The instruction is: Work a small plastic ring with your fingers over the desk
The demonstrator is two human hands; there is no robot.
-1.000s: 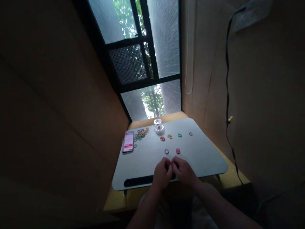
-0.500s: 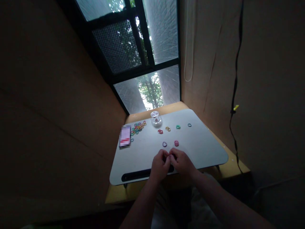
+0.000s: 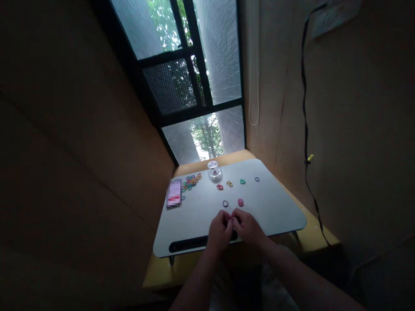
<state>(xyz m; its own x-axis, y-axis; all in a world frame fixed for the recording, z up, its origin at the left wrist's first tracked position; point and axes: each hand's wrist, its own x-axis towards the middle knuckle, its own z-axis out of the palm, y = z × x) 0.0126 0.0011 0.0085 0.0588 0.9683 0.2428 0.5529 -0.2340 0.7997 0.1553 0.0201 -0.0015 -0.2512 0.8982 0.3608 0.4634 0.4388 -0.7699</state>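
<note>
My left hand (image 3: 220,232) and my right hand (image 3: 249,226) meet over the near edge of a white lap table (image 3: 191,222). Thumbs and fingertips of both are pinched together at one spot. A tiny pinkish bit shows between them, too small to name. Just beyond my fingers lie a purple ring-shaped band (image 3: 223,205) and a small stack of pink bands (image 3: 240,202). Farther back, red bands (image 3: 220,187), yellow bands (image 3: 229,184), green bands (image 3: 242,182) and a dark bluish band (image 3: 257,179) form a row.
At the far left is a loose pile of mixed coloured bands (image 3: 191,183), beside a blurred pinkish rectangular item (image 3: 174,194). A clear jar (image 3: 214,174) stands at the back edge. A black slot (image 3: 188,244) runs along the table's front. Walls and a window enclose the spot.
The camera view has tilted, so the table and everything on it appear slightly lower. Both hands keep their pinch in the same place over the table.
</note>
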